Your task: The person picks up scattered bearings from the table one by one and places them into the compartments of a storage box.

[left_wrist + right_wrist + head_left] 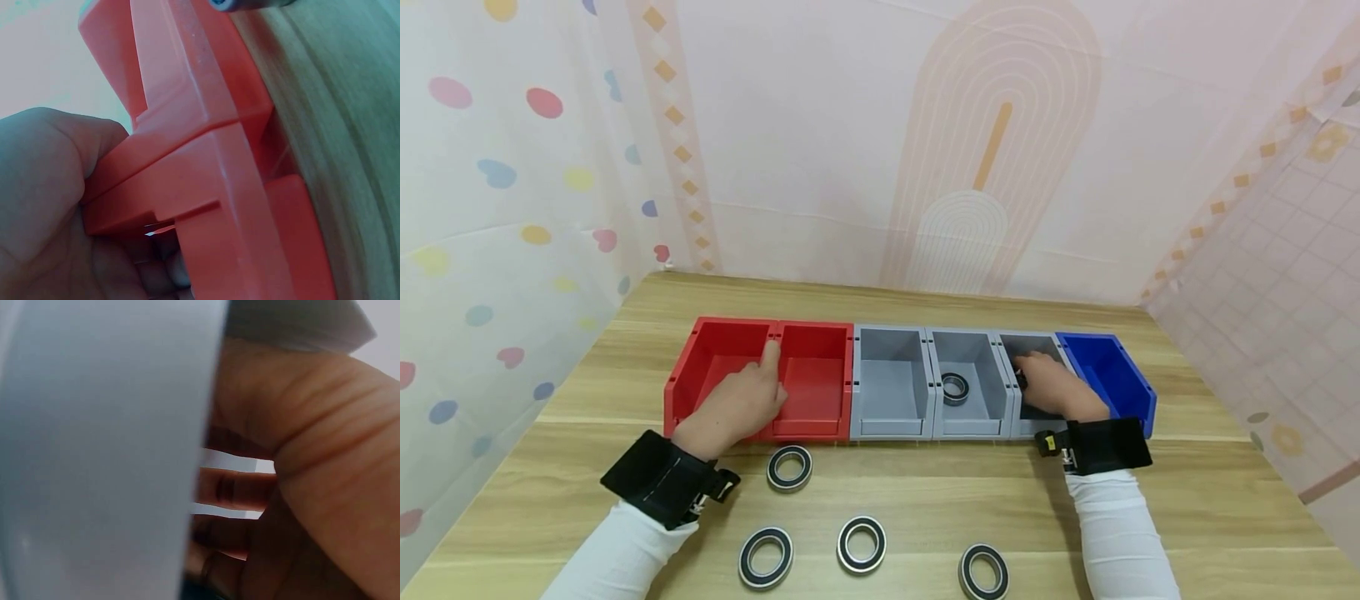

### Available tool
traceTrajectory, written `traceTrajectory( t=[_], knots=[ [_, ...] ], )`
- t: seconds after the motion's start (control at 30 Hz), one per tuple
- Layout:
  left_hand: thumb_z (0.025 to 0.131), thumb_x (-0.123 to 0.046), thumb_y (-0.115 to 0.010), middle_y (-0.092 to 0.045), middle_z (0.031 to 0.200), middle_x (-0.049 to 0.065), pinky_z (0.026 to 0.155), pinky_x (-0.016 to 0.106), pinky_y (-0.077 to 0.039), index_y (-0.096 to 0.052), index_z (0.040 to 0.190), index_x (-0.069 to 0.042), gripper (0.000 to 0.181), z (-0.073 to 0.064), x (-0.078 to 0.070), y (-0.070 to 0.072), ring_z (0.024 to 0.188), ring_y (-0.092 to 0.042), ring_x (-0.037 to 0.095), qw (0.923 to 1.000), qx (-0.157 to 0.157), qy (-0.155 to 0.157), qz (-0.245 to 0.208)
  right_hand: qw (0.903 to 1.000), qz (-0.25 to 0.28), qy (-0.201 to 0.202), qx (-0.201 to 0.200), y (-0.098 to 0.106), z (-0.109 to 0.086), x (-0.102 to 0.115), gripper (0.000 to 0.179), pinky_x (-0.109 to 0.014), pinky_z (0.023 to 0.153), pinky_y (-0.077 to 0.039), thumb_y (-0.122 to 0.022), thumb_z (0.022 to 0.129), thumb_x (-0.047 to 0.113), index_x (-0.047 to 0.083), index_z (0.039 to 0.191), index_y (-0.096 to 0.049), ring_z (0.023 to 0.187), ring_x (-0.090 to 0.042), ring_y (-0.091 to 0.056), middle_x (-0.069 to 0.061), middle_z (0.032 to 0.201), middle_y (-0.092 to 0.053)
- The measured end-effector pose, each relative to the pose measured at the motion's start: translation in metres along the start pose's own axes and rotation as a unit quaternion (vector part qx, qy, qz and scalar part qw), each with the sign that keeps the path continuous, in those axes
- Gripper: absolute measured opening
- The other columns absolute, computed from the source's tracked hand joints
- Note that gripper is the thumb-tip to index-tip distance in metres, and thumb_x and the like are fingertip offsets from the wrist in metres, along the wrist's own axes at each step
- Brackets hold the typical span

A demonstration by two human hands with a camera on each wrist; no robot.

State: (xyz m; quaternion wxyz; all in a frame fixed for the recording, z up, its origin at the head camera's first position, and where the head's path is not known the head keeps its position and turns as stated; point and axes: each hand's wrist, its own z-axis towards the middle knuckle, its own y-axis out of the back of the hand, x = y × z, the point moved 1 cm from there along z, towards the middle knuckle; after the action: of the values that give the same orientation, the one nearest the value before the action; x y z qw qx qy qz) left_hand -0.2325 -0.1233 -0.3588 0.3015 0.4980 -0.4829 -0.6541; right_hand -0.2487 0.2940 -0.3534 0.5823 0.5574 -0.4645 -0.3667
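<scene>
My left hand (741,402) lies over the adjoining walls of two red bins (811,427). In the left wrist view, its thumb is on one side of the paired red walls (187,156) and its fingers curl on the other. My right hand (1056,386) reaches down into the rightmost of three grey bins. A dark bearing (1020,378), mostly hidden, shows at its fingertips. In the right wrist view, a grey bin wall (106,450) covers the ends of the right fingers (234,489). Another bearing (955,388) leans in the middle grey bin.
Several black-and-silver bearings (789,467) lie on the wooden table (910,479) in front of the bins. A blue bin (1108,375) ends the row on the right. A patterned cloth (820,150) hangs behind the table. Both wrists wear black straps.
</scene>
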Motion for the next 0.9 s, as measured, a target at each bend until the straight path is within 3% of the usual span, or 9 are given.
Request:
traceTrajectory(
  t=[0.47, 0.57, 0.73, 0.9],
  knots=[
    [0.08, -0.014, -0.059, -0.048, 0.06, 0.004, 0.046, 0.024, -0.045, -0.024, 0.123, 0.0, 0.058, 0.0, -0.002, 0.001, 0.046, -0.048, 0.014, 1.0, 0.0, 0.0, -0.004, 0.9994, -0.009, -0.029, 0.017, -0.002, 0.0, 0.004, 0.025, -0.044, 0.074, -0.048, -0.059, 0.083, 0.012, 0.003, 0.106, -0.062, 0.085, -0.025, -0.056, -0.014, 0.098, -0.064],
    [0.079, -0.014, -0.06, -0.048, 0.059, 0.004, 0.045, 0.024, -0.045, -0.024, 0.122, 0.0, 0.057, 0.0, -0.003, 0.001, 0.046, -0.048, 0.015, 1.0, 0.002, 0.002, -0.006, 0.9992, -0.018, -0.025, 0.025, 0.004, -0.004, 0.009, 0.033, -0.044, 0.078, -0.047, -0.058, 0.082, 0.008, 0.0, 0.114, -0.059, 0.095, -0.03, -0.056, -0.019, 0.106, -0.062],
    [0.078, -0.013, -0.061, -0.048, 0.059, 0.004, 0.045, 0.024, -0.045, -0.025, 0.12, -0.001, 0.056, 0.0, -0.002, 0.001, 0.046, -0.047, 0.015, 1.0, 0.001, 0.001, -0.006, 0.9995, -0.012, -0.027, -0.015, 0.026, -0.019, 0.025, 0.041, -0.045, 0.083, -0.046, -0.058, 0.084, 0.006, -0.001, 0.124, -0.054, 0.11, -0.034, -0.05, -0.021, 0.123, -0.054],
    [0.078, -0.013, -0.061, -0.048, 0.059, 0.005, 0.045, 0.024, -0.044, -0.024, 0.121, 0.0, 0.058, 0.001, -0.001, 0.0, 0.046, -0.047, 0.015, 1.0, -0.001, -0.002, 0.0, 0.998, -0.008, -0.014, -0.061, 0.046, -0.032, 0.05, 0.039, -0.037, 0.072, -0.05, -0.06, 0.086, 0.014, 0.004, 0.124, -0.054, 0.096, -0.025, -0.055, -0.016, 0.12, -0.054]
  ],
)
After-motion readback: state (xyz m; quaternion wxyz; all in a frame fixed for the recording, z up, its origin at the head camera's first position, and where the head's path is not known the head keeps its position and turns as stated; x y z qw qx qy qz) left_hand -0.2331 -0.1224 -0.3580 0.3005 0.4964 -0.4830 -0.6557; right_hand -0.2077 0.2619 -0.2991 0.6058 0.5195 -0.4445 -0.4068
